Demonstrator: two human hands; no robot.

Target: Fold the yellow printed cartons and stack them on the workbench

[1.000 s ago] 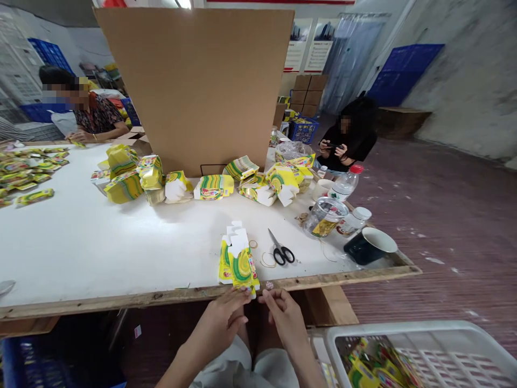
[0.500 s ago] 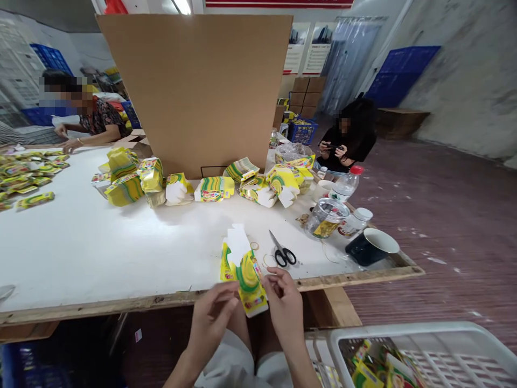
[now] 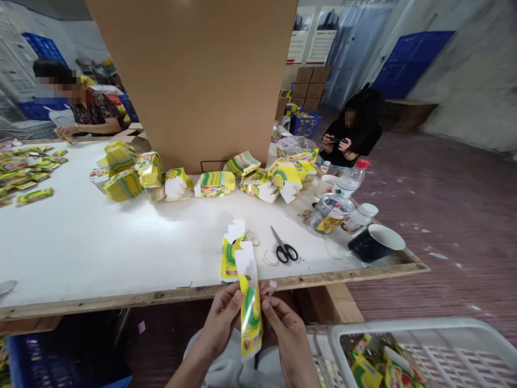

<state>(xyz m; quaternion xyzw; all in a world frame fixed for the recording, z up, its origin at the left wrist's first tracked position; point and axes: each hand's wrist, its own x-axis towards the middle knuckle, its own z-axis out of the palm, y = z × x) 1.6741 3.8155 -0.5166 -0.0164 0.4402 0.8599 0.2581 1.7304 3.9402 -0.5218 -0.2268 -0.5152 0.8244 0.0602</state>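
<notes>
My left hand (image 3: 223, 317) and my right hand (image 3: 285, 330) both grip one flat yellow-and-green carton blank (image 3: 249, 307), held upright just below the table's wooden front edge (image 3: 121, 300). Its white flaps point up. More flat blanks (image 3: 230, 253) lie stacked on the white tabletop right above my hands. Black-handled scissors (image 3: 283, 247) and loose rubber bands (image 3: 269, 258) lie just right of that stack.
A tall cardboard sheet (image 3: 194, 81) stands at the table's back with piles of folded cartons (image 3: 129, 175) before it. Cups, a jar (image 3: 328, 213) and a bottle (image 3: 350, 180) crowd the right corner. A white crate (image 3: 404, 353) holds cartons at lower right. Two other people sit nearby.
I have lifted one carton blank off the stack at the table edge and turned it upright between both hands, lower and closer to my lap.
</notes>
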